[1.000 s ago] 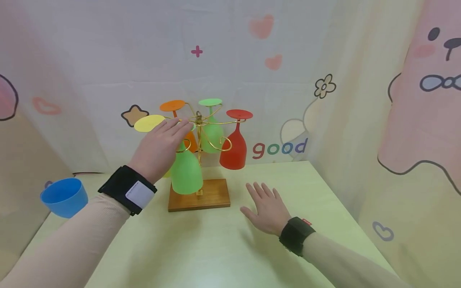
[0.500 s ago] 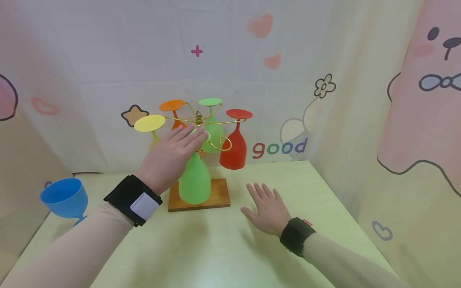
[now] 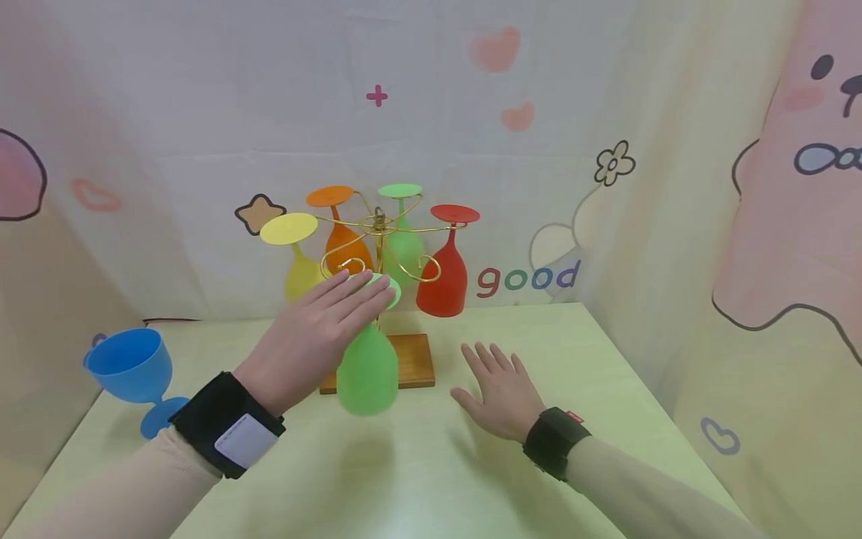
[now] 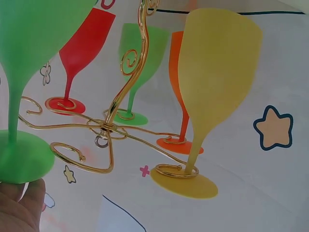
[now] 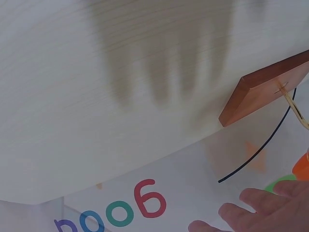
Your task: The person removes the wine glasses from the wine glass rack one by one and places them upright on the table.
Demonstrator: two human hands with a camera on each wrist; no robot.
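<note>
My left hand (image 3: 311, 335) holds a green plastic wine glass (image 3: 367, 374) upside down by its foot, fingers stretched across it and thumb hidden. The glass hangs in front of a gold wire rack (image 3: 350, 223), off its curled hooks; in the left wrist view its foot (image 4: 24, 159) sits against my fingertips (image 4: 33, 195). Hanging inverted on the rack are a yellow glass (image 3: 301, 275), an orange one (image 3: 342, 251), a second green one (image 3: 404, 251) and a red one (image 3: 443, 278). My right hand (image 3: 500, 393) hovers palm down over the table, fingers spread, holding nothing.
The rack's wooden base (image 3: 417, 361) stands toward the back of the pale table (image 3: 539, 337). A blue glass (image 3: 131, 367) stands upright at the left, close to my left wrist strap (image 3: 225, 423). A patterned curtain (image 3: 431, 135) hangs behind.
My left hand has drawn the green glass off its hook, toward me and downward. More of the blue glass shows now. The right hand has stayed put.
</note>
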